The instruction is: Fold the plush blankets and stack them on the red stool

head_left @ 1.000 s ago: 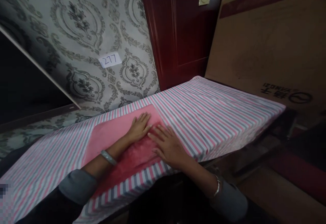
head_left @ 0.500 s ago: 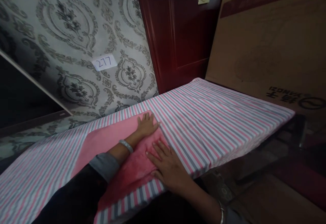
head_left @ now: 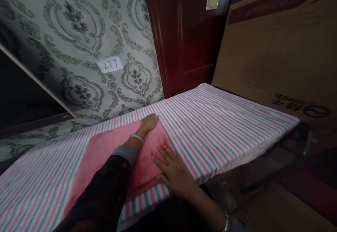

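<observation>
A pink plush cloth lies spread over a striped bed sheet of pink, grey and white. At the cloth's far right corner is my left hand, its fingers bent and drawn together on the edge. My left forearm crosses over the cloth and covers part of it. My right hand rests flat on the near right part of the cloth, fingers spread. Faint creases and darker pile show beside its fingertips.
Patterned wallpaper with a white paper label reading 277 rises behind. A dark red door and a large cardboard box stand at the back right. A dark panel with a light edge is at left.
My left hand has shifted slightly away from me and left to the cloth's far corner, its spread fingers now drawn together. My right hand stays in place.
</observation>
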### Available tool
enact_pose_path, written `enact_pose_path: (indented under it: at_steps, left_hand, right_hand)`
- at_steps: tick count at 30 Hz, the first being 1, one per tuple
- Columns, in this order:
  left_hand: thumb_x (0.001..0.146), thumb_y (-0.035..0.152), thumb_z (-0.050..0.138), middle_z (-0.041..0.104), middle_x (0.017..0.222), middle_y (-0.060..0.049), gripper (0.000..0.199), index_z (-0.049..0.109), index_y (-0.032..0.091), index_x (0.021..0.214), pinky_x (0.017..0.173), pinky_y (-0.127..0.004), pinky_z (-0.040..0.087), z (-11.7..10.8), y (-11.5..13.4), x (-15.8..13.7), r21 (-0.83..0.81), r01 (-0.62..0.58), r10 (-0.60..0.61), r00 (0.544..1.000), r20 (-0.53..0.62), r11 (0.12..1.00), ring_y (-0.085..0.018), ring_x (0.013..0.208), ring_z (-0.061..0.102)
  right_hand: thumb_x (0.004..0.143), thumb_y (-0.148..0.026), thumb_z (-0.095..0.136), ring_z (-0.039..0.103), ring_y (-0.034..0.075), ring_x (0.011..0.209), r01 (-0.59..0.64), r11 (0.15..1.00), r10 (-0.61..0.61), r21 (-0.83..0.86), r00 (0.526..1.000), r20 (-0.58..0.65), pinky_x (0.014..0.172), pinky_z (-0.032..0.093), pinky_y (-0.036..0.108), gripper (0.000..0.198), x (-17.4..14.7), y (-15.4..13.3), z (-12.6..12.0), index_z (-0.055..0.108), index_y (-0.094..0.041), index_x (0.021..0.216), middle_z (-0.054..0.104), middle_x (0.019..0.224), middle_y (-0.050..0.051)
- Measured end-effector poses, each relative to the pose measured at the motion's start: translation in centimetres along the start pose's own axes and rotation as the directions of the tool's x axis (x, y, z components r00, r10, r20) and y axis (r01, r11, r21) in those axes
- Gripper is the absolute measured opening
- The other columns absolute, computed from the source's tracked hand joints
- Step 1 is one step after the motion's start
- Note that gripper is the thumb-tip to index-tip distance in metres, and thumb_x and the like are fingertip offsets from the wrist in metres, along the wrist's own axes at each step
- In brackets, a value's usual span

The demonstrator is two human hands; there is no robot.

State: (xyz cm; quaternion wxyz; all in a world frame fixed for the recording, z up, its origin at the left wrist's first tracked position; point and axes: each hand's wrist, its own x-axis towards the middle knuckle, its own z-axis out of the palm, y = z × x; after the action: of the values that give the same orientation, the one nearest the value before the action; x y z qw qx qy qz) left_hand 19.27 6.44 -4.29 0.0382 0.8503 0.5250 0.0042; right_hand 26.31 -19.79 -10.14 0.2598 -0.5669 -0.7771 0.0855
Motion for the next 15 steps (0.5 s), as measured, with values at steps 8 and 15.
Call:
enact_pose_path:
  at_steps: [8,15]
  left_hand:
    - [0.102,0.049,0.026,0.029,0.164,-0.012,0.063,0.032,0.017,0.155,0.123,-0.047,0.015,-2.8,-1.5,-5.4,-0.003,-0.097,0.096,0.993,-0.063,0.995,-0.023,0.153,0.021]
    - [0.100,0.056,0.029,0.025,0.165,-0.013,0.070,0.025,0.019,0.159,0.122,-0.052,0.021,-1.6,-7.3,-19.7,0.091,-0.106,0.110,0.993,-0.035,0.990,-0.028,0.154,0.018]
  right_hand:
    - [0.097,-0.040,0.057,0.020,0.031,0.152,0.070,0.996,-0.074,-0.057,0.994,-0.077,0.118,0.030,0.054,0.059,-0.4,0.8,0.4,0.042,-0.027,0.153,0.032,0.162,0.011]
    - [0.101,-0.044,0.048,0.021,0.032,0.151,0.100,0.992,-0.108,-0.081,0.990,-0.093,0.118,0.030,0.053,0.055,-0.3,1.5,1.0,0.044,-0.026,0.152,0.035,0.161,0.011]
